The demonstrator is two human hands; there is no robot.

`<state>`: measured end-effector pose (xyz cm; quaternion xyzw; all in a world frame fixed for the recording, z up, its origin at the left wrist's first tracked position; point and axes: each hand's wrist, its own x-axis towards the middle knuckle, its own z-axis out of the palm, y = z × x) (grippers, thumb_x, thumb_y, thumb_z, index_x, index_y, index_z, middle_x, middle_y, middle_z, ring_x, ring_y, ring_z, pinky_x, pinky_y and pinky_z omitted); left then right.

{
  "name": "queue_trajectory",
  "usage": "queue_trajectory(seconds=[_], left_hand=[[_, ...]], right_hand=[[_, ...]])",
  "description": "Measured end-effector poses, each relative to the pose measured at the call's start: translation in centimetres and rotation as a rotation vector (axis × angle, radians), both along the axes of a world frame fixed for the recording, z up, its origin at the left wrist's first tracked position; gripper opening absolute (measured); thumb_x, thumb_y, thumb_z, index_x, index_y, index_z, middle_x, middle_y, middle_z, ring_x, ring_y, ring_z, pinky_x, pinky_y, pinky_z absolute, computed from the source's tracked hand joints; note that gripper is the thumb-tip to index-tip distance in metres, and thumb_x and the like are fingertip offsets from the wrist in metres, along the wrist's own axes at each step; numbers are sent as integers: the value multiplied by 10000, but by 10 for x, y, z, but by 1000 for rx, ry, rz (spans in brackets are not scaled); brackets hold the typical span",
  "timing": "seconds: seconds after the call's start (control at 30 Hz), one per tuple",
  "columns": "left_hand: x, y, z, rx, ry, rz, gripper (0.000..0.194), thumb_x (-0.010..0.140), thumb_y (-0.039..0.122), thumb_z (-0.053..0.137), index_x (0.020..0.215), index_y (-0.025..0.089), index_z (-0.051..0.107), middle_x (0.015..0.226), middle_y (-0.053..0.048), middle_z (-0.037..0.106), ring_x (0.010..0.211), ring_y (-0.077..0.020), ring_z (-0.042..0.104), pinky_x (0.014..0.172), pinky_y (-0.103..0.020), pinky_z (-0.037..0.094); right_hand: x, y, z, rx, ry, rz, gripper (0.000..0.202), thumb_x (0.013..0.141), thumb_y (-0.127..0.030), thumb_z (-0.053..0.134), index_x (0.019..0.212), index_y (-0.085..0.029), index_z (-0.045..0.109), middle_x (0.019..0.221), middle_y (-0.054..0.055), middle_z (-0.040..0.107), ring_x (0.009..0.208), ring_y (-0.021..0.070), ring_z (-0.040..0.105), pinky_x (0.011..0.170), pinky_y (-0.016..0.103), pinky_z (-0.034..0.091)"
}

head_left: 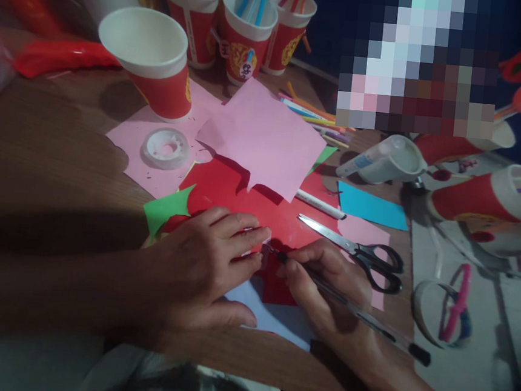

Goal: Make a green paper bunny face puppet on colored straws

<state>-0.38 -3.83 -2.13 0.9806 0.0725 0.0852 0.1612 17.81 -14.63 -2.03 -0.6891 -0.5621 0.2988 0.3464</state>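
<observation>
My left hand (219,253) lies flat over the red paper (225,183), fingers stretched to the right, with a small pink piece partly showing under the fingertips. In my right hand (330,281) is a clear pen (359,314) with a black grip, its tip close to my left fingertips. Black-handled scissors (356,249) rest just beyond my right hand, blades pointing left. A pink sheet (265,141) covers the upper part of the red paper. A white marker (319,203) sticks out beside the scissors.
A tape roll (165,148) and an upright red paper cup (160,86) stand at the back left. Several cups with sticks are behind. A blue card (371,205), tipped cups (479,196) and a tape ring (441,315) lie at the right.
</observation>
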Motion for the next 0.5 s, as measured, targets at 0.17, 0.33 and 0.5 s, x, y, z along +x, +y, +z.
queue_trajectory(seconds=[0.17, 0.33, 0.5], left_hand=[[0, 0, 0, -4, -8, -2, 482, 844, 534, 468, 1060, 137, 635, 1260, -156, 561, 1144, -338, 467, 836, -478, 400], [0, 0, 0, -3, 2, 1, 476, 857, 523, 453, 1074, 140, 633, 1276, -152, 550, 1155, -333, 458, 856, -482, 392], [1, 0, 1, -14, 18, 1, 468, 853, 520, 462, 1077, 143, 627, 1269, -148, 554, 1161, -331, 453, 858, -475, 394]], right_hand=[[0, -1, -2, 43, -35, -20, 65, 798, -180, 564, 736, -198, 558, 577, -38, 644, 462, 80, 577, 442, 155, 432], [-1, 0, -1, 45, -42, -22, 80, 787, -172, 558, 714, -201, 542, 522, -53, 610, 426, 76, 549, 415, 155, 404], [-1, -1, 1, 21, -19, -37, 66, 784, -185, 562, 721, -204, 551, 531, -47, 613, 427, 85, 551, 409, 166, 406]])
